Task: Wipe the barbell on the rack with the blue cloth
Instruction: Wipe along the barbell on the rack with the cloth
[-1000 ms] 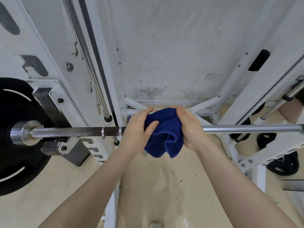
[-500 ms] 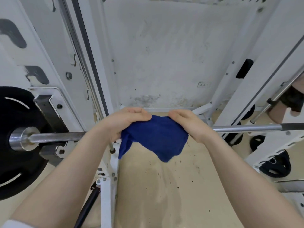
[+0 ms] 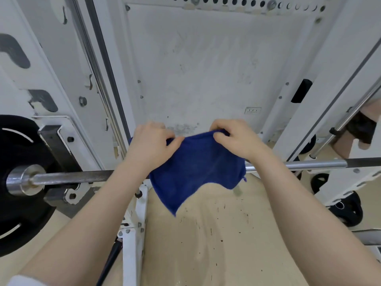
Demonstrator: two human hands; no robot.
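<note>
The steel barbell (image 3: 74, 177) runs level across the view on the white rack (image 3: 61, 83), with a black weight plate (image 3: 18, 182) on its left end. A blue cloth (image 3: 195, 168) hangs spread out in front of the bar's middle and hides that stretch. My left hand (image 3: 150, 144) pinches the cloth's upper left edge. My right hand (image 3: 235, 137) pinches its upper right edge. Both hands are raised above the bar, and I cannot tell whether the cloth touches it.
White rack uprights (image 3: 338, 83) and chrome guide rods (image 3: 97, 65) stand on both sides. A scuffed white wall (image 3: 206, 65) is behind. Spare black plates (image 3: 346, 211) lie on the beige floor (image 3: 206, 244) at the right. Another person's limb (image 3: 350, 141) shows at the right edge.
The cloth was bunched between my hands on the bar. My hands have lifted and drawn apart, and the cloth now hangs opened out flat.
</note>
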